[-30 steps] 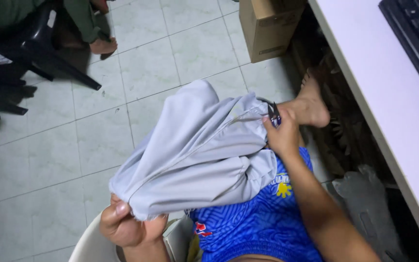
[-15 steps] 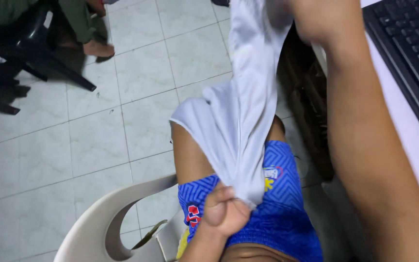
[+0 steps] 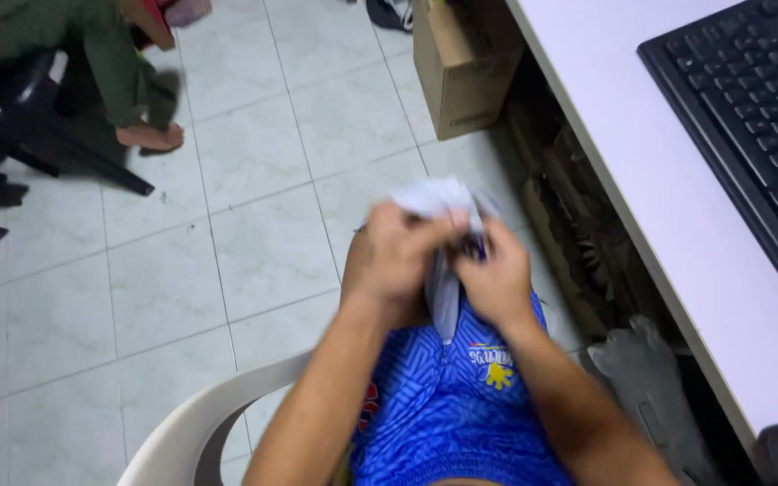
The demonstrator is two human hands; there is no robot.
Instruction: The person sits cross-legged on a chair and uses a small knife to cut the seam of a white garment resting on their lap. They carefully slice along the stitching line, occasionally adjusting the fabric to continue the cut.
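both hands meet over the person's lap, above the knees, and are motion-blurred. the left hand (image 3: 400,256) has its fingers curled together and clamped over the top of a bunched pale grey cloth (image 3: 443,202); the right hand (image 3: 495,279) grips the same cloth from the other side, fingers closed on it, the two hands touching or nearly so. the cloth is soft and thin, crumpled into a rounded wad above the knuckles, with a narrow fold hanging down between the hands toward the lap. a small dark item shows at the right hand's fingertips, too blurred to identify. the person wears blue shorts (image 3: 447,405) of smooth patterned fabric with a yellow motif, and sits in a cream moulded plastic chair (image 3: 193,423) whose curved arm shows at lower left. the floor (image 3: 272,171) is pale glossy square tile with dark grout lines. at right, a white flat-topped desk (image 3: 659,207) runs along the frame, its long near edge slanting down to the lower right; a black keyboard (image 3: 749,117) lies toward its far right corner. under the desk edge stands a brown cardboard box (image 3: 461,67), beside dark clutter. at upper left another person's bare foot (image 3: 148,137) and green trouser leg rest by a black chair (image 3: 20,135).
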